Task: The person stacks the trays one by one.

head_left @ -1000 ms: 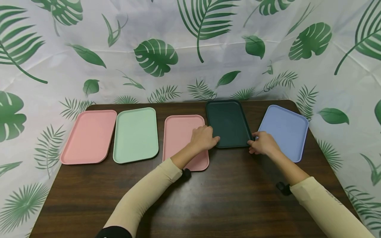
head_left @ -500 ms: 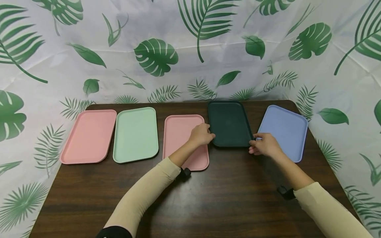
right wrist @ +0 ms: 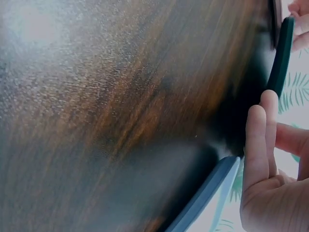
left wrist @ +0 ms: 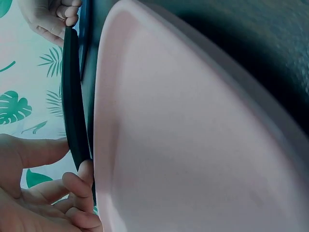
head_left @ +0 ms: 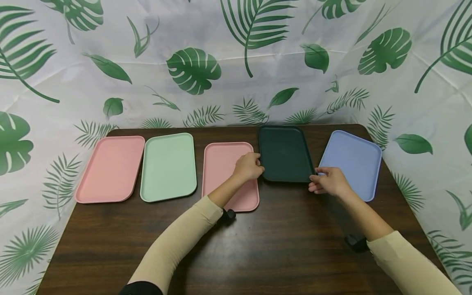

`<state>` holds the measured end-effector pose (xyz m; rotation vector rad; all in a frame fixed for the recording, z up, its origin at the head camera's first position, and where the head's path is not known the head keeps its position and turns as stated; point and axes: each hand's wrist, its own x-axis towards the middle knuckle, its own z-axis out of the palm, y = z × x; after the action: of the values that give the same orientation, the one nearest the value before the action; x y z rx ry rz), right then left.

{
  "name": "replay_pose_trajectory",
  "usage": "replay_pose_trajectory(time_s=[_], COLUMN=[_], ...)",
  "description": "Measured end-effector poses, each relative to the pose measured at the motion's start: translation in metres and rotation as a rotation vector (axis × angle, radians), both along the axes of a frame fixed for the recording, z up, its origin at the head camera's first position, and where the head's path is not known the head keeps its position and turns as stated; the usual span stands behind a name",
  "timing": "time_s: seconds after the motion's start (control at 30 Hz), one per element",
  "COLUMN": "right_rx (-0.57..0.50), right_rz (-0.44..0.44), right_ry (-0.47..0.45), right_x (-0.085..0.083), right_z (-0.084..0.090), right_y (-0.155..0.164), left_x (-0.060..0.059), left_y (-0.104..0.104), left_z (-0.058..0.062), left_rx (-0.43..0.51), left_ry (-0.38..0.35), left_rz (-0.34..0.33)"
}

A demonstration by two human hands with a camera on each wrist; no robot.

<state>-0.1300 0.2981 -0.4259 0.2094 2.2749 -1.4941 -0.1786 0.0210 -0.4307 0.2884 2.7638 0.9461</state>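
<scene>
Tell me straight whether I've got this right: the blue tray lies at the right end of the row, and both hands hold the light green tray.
Not quite: the held tray is wrong. The left hand and right hand hold the dark green tray, as the head view shows. The blue tray does lie at the right end.
</scene>
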Motion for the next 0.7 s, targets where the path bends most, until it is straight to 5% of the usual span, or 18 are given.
replay_pose_trajectory(time_s=[0.47, 0.7], right_rx=[-0.074, -0.090], right_rz=[-0.027, -0.035], right_ry=[0.024, 0.042], right_x=[0.006, 0.008], right_z=[0.008, 0.014], right_y=[-0.002, -0.010], left_x=[0.000, 0.003], left_y=[-0.009, -0.022], left_z=[0.007, 0.018], left_rx=[0.080, 0.158], left_ry=[0.013, -0.036], left_rz=[0.001, 0.010])
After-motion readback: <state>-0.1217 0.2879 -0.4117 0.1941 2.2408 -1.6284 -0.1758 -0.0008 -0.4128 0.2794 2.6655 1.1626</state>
